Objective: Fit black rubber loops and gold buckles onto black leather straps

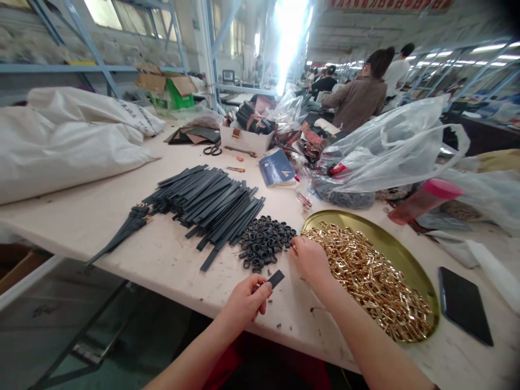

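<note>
Near the table's front edge, my left hand (248,298) is closed round a black strap (277,278), whose flat end sticks out past the thumb. My right hand (311,259) has its fingertips pinched together at the right side of a heap of small black loops (262,244). What those fingertips hold, if anything, is too small to make out. Beside that hand, gold metal buckles (369,276) lie piled in a round gold tray (349,218). A stack of black strips (209,197) lies behind the loops.
A bundle of black straps with gold buckles (130,227) lies left. A phone (465,304) and a pink-lidded bottle (424,200) are right. Farther back are a blue booklet (277,168), scissors (213,149), a white box (244,142), plastic bags (385,146) and white sacks (69,146).
</note>
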Demonstrator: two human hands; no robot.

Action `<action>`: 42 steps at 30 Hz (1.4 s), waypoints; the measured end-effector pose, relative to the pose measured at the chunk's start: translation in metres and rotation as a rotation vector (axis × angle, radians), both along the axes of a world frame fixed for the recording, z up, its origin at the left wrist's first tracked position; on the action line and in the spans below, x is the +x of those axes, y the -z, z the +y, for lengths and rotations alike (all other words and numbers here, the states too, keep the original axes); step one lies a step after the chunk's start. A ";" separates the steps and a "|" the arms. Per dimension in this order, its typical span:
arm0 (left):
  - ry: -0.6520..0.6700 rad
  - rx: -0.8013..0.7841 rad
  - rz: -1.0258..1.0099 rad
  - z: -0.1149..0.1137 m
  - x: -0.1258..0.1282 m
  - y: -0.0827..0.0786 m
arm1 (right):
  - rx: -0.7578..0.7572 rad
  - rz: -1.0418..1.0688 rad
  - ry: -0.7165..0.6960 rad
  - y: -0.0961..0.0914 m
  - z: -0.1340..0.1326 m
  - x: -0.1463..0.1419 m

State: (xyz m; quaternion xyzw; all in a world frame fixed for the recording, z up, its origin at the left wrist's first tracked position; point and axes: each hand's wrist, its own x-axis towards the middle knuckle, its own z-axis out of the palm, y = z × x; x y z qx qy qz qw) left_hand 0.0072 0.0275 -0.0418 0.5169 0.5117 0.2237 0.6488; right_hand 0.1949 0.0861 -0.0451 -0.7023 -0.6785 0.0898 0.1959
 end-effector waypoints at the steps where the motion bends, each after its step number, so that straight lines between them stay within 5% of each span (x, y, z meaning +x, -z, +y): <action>1: -0.029 0.003 0.011 0.002 -0.001 0.000 | -0.015 0.025 -0.011 -0.002 -0.004 -0.002; 5: -0.139 0.098 0.046 0.008 -0.001 -0.005 | -0.313 0.560 -0.119 -0.012 -0.033 -0.011; 8: -0.070 0.170 0.062 0.007 0.001 -0.007 | -0.503 0.988 -0.163 -0.018 -0.051 -0.015; 13: 0.053 0.237 0.158 -0.005 -0.001 -0.009 | -0.574 1.237 -0.105 -0.020 -0.067 -0.017; 26: 0.216 0.377 0.334 -0.024 -0.012 -0.029 | -0.309 0.858 -0.210 -0.010 -0.104 -0.029; 36: 0.027 0.296 0.109 -0.035 -0.007 -0.028 | -0.182 0.971 -0.022 0.004 -0.105 -0.043; 42: -0.066 0.181 0.037 -0.028 -0.007 -0.018 | -0.171 1.111 -0.069 -0.002 -0.109 -0.043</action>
